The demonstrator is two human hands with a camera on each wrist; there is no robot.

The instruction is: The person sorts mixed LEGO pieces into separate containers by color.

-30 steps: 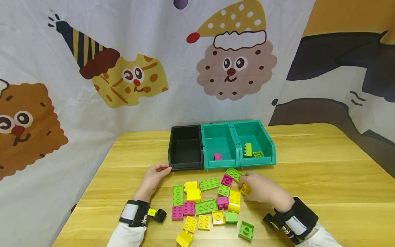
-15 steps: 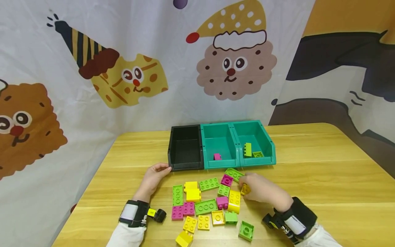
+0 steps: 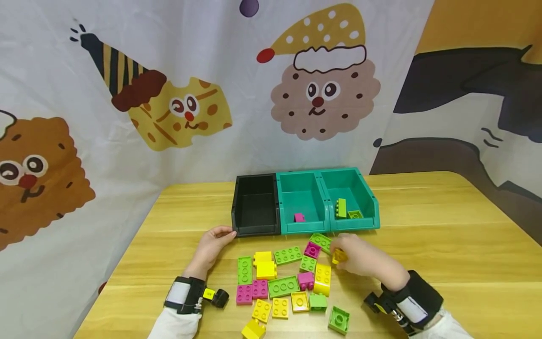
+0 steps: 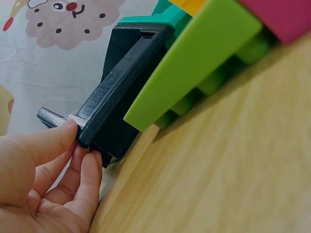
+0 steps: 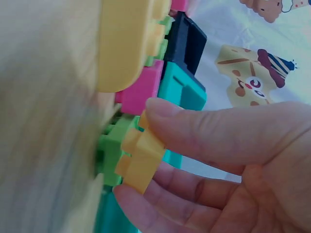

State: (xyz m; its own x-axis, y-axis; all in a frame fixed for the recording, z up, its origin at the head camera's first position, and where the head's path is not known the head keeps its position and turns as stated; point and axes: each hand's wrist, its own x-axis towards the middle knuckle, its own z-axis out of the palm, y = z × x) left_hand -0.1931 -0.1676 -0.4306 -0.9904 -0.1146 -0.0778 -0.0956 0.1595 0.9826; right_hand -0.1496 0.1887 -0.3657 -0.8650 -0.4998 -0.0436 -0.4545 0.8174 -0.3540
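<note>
My left hand (image 3: 213, 245) pinches the front left corner of the black bin (image 3: 256, 230). In the left wrist view its thumb (image 4: 58, 138) lies on the bin's rim and the fingers curl beneath. My right hand (image 3: 360, 256) holds a small yellow toy brick (image 5: 143, 158) between thumb and fingertips, its studs turned toward the table in the right wrist view. Close to that hand lie a green brick (image 3: 320, 242), a magenta brick (image 3: 312, 250) and a yellow rounded brick (image 3: 322, 278). In the head view the hand hides part of the held brick.
Two teal bins (image 3: 302, 228) adjoin the black one; the middle has a magenta brick (image 3: 299, 217), the right one green bricks (image 3: 341, 208). Several green, yellow and magenta bricks (image 3: 283, 286) spread over the wooden table (image 3: 449, 226) between the hands. A printed cloth (image 3: 250, 94) hangs behind.
The head view has tilted slightly, so everything sits a little lower. Both hands keep nearly the same places, the left at the black bin and the right with the yellow brick.
</note>
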